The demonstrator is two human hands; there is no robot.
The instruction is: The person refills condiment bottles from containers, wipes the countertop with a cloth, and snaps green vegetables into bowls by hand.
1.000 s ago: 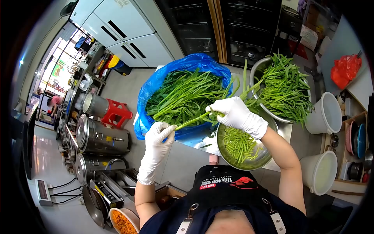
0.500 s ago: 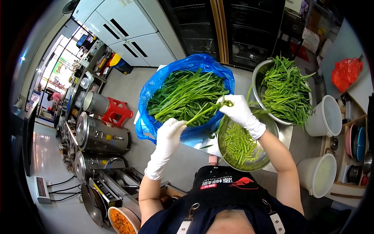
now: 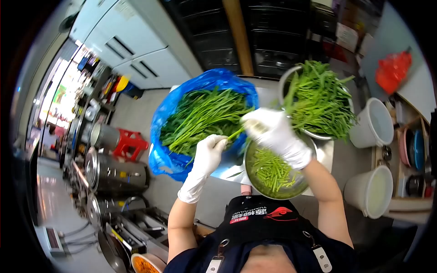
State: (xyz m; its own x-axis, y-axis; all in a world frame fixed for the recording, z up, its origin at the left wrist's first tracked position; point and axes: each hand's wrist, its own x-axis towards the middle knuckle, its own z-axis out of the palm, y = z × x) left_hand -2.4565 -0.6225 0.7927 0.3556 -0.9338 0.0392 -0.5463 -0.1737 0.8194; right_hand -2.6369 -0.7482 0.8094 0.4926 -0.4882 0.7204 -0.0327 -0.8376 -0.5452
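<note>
My left hand (image 3: 208, 154), in a white glove, pinches one end of a green leafy-vegetable stem (image 3: 235, 133). My right hand (image 3: 271, 135), gloved too and smeared by motion, is closed at the stem's other end; its fingertips are unclear. To the left and behind, a blue plastic bag (image 3: 157, 152) holds long leafy greens (image 3: 205, 113). Partly under my right hand stands a metal bowl (image 3: 255, 185) with short cut stem pieces (image 3: 272, 169). A larger metal basin (image 3: 285, 86) at the right is heaped with leafy tops (image 3: 321, 102).
Two white buckets (image 3: 374, 123) (image 3: 368, 193) stand on the right beside a shelf of pans. Steel pots (image 3: 116, 170) and a red stool (image 3: 130, 144) are at the left. A tub of orange shreds (image 3: 148, 264) sits at the lower left.
My hands have come closer together, and less of the stem shows between them. My left hand has moved right; my right hand has shifted slightly left. The whole view has shifted a little.
</note>
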